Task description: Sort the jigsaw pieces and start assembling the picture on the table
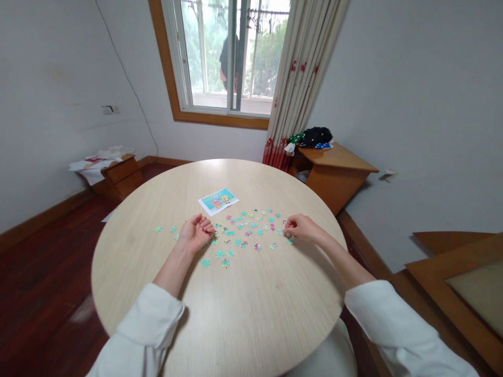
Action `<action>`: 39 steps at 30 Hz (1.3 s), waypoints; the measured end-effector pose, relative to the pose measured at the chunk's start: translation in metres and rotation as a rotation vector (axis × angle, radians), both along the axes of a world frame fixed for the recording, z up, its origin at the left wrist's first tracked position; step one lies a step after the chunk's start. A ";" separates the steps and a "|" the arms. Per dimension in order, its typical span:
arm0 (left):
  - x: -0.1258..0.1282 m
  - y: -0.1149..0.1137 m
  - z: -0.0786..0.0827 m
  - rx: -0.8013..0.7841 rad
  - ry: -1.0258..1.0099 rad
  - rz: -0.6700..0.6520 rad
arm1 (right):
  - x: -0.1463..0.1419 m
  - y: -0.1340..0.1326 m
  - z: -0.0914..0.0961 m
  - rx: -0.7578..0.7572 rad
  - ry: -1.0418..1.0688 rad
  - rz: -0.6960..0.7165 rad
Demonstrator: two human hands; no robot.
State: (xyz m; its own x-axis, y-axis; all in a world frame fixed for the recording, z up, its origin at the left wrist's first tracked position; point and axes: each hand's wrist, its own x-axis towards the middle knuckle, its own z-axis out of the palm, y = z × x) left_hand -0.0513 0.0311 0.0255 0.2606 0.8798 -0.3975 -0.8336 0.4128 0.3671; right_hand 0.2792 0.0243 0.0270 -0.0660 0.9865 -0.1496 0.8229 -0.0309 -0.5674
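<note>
Many small jigsaw puzzle pieces (238, 242), mostly turquoise with some pink and yellow, lie loose across the middle of a round wooden table (236, 314). My left hand (195, 233) rests at the left of the pieces, palm turned up and inward, fingers loosely curled with nothing visible in them. Some pieces lie close by its fingertips, partly covered. At the right end of the spread, my right hand (302, 229) has thumb and fingers pinched together at a puzzle piece (285, 232), mostly hidden by the fingers. Beyond the pieces lies a printed picture card (218, 201) with cartoon figures on turquoise.
A few pieces (157, 229) lie apart at the left. Behind the table stand a wooden cabinet (338, 162) with cloths on top and a small drawer unit (124, 175). A window (208, 52) and curtain (301, 68) are at the back; a person shows outside.
</note>
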 end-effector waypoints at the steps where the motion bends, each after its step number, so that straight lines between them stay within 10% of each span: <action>1: 0.000 0.000 0.000 -0.001 -0.002 0.001 | 0.007 0.000 0.000 0.027 -0.041 -0.017; 15: 0.000 0.000 -0.001 -0.013 -0.012 -0.001 | 0.014 -0.008 -0.013 0.125 -0.088 0.021; 24: 0.000 0.001 -0.002 -0.014 -0.010 0.003 | 0.007 -0.011 -0.012 0.000 0.256 0.081; 39: 0.000 0.002 -0.002 -0.004 -0.002 0.019 | -0.035 -0.014 -0.037 0.590 -0.107 0.431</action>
